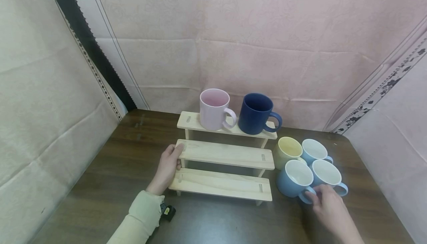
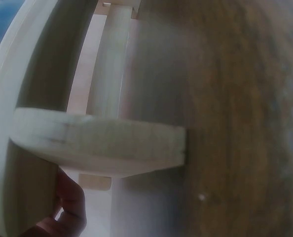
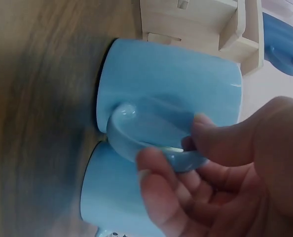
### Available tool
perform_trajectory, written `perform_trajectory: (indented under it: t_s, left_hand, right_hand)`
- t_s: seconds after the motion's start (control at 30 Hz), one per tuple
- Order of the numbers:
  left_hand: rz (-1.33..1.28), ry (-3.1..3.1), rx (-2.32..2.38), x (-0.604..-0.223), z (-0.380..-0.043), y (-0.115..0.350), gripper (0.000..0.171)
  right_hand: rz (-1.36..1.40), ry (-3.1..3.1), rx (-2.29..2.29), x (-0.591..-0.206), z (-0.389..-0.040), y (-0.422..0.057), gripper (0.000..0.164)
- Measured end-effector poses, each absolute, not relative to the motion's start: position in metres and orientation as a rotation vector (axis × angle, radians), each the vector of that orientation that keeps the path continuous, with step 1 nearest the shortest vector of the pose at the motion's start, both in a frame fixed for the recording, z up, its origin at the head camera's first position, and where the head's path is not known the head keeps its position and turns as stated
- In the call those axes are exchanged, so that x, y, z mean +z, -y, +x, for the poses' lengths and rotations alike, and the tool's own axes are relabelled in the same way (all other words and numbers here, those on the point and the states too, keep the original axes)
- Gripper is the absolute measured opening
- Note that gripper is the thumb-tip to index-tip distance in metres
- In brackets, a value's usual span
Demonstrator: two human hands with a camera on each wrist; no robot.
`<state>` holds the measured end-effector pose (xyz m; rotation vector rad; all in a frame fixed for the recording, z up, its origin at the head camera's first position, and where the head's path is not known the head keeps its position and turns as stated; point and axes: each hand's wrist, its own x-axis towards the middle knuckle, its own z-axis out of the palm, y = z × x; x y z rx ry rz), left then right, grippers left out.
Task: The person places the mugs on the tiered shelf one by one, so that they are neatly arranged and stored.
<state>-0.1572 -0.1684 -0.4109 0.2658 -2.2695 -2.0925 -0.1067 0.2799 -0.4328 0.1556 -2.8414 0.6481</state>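
Note:
My left hand (image 1: 168,167) grips the left end of the middle shelf (image 1: 223,153) of a three-step wooden rack, thumb on top and fingers beneath. In the left wrist view, its fingers (image 2: 73,200) show below the rack's pale wood (image 2: 102,143). At the right, my right hand (image 1: 331,204) pinches the handle of a blue mug (image 1: 291,181), which stands upright beside the rack. The right wrist view shows thumb and fingertips around that mug's handle (image 3: 122,136). A lighter blue mug (image 1: 325,173) sits right next to it.
On the rack's top shelf (image 1: 191,121) stand a pink mug (image 1: 211,113) and a navy mug (image 1: 251,116). Behind the held mug are a yellow mug (image 1: 283,157) and a pale blue mug (image 1: 310,155). Cloth (image 1: 233,22) hangs around the dark wooden table (image 1: 110,184).

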Motion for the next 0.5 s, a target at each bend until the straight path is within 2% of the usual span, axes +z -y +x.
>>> perform_trajectory:
  t_s: [0.27,0.5]
  left_hand:
    - [0.312,2.263,-2.107,-0.443,-0.174,0.176,0.037]
    - [0.294,2.224,-2.1,-0.446,-0.174,0.176,0.043]
  right_hand:
    - [0.122,2.843,0.67,-0.427,-0.105,-0.271,0.014]
    - [0.079,2.807,0.653,-0.426,-0.104,-0.273,0.013]
